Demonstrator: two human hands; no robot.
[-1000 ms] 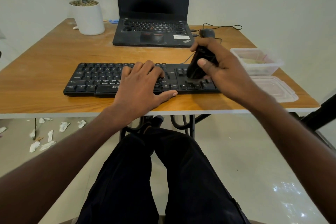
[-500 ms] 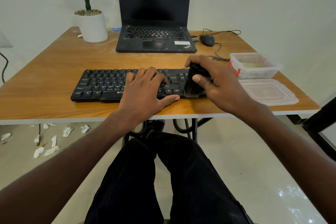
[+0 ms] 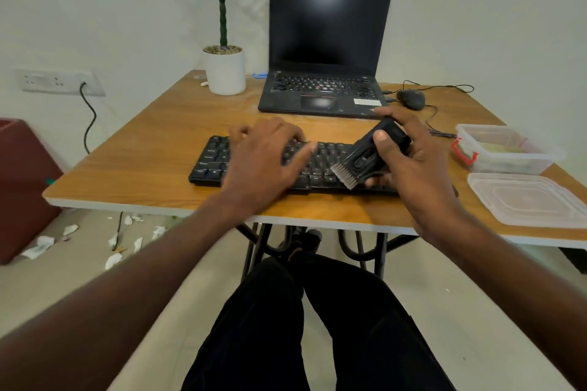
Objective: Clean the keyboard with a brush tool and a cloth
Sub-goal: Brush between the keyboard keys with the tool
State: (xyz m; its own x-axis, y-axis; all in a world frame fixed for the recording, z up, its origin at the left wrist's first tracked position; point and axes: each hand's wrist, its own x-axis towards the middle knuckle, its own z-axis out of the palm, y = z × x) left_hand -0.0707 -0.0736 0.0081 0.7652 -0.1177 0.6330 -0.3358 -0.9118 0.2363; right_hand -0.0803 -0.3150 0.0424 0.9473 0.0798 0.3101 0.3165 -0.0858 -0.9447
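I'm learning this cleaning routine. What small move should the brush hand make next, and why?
Probably lower the brush tool so its bristles meet the keys. The right hand grips it tilted, bristles seemingly just above the keyboard, while the left hand rests flat on the keys, steadying it.

A home office corner: wooden desk (image 3: 152,149) with laptop (image 3: 327,51), potted plant (image 3: 224,70), wall socket (image 3: 57,82).

Wooden table (image 3: 152,149): keyboard (image 3: 320,162); laptop (image 3: 324,73); mouse (image 3: 410,99).
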